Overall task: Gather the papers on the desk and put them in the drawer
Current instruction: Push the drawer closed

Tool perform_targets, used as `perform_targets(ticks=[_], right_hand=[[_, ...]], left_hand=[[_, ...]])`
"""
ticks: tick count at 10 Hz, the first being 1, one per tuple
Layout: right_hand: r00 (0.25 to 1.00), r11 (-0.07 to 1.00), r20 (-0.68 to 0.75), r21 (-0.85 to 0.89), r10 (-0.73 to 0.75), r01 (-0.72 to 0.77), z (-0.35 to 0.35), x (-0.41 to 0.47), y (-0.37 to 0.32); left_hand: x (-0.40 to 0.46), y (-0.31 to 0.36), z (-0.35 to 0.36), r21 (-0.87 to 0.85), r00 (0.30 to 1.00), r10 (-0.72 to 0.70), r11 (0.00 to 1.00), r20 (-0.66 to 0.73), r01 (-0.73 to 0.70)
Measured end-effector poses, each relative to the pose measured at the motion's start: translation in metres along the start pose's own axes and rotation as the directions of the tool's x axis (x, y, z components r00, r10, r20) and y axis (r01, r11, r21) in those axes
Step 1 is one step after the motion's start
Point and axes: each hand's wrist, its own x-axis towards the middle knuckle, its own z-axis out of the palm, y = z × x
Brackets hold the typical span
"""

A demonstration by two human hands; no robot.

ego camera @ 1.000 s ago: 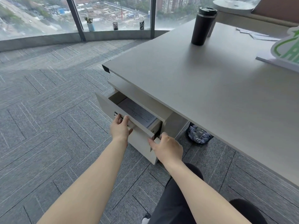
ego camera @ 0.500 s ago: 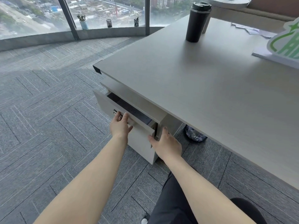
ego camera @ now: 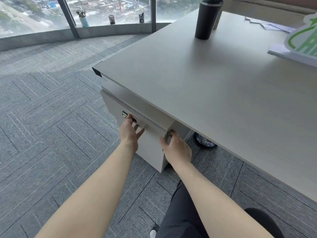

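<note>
The top drawer (ego camera: 149, 129) of the grey cabinet under the desk (ego camera: 214, 93) is pushed in, with only a thin dark gap along its top edge. The papers inside it are hidden. My left hand (ego camera: 129, 132) lies flat against the drawer front, fingers spread, beside the small metal lock (ego camera: 124, 114). My right hand (ego camera: 176, 147) rests against the right corner of the drawer front, fingers curled around its edge. A few loose papers (ego camera: 267, 24) lie at the far right of the desk top.
A black tumbler (ego camera: 206, 18) stands on the far side of the desk. A green and white sign (ego camera: 303, 40) sits at the right edge. A patterned bag (ego camera: 204, 141) lies on the carpet under the desk. Small pots line the window sill (ego camera: 109, 28).
The drawer went from half open, with the papers showing inside, to pushed in. Both hands moved forward with the drawer front.
</note>
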Motion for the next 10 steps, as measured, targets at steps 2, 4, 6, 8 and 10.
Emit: perform_targets(ticks=[2,4,6,8,10], right_hand=[[1.000,1.000,-0.019,-0.001,0.008,-0.008,0.0001,0.0077,0.0027],[1.000,1.000,-0.023,0.016,0.019,-0.018,0.0025,0.0108,0.0038],[0.999,1.000,-0.042,0.025,0.012,-0.011,0.0041,0.0130,0.0035],[0.999,0.999,-0.048,0.037,0.006,-0.005,0.0044,0.0129,0.0044],[1.000,1.000,0.012,0.007,-0.010,0.010,-0.0028,0.0076,0.0054]], left_hand=[[0.0022,-0.0007,0.0048,-0.021,0.999,-0.028,0.999,0.041,0.029],[0.0042,-0.0002,0.0054,-0.057,0.997,-0.039,0.997,0.070,0.043],[0.0070,0.0009,0.0062,-0.037,0.994,-0.038,0.998,0.104,0.042],[0.0069,0.0028,0.0030,-0.004,0.990,-0.049,0.999,0.135,0.050],[-0.0005,0.0040,-0.0006,0.080,0.992,-0.038,0.996,0.119,0.029]])
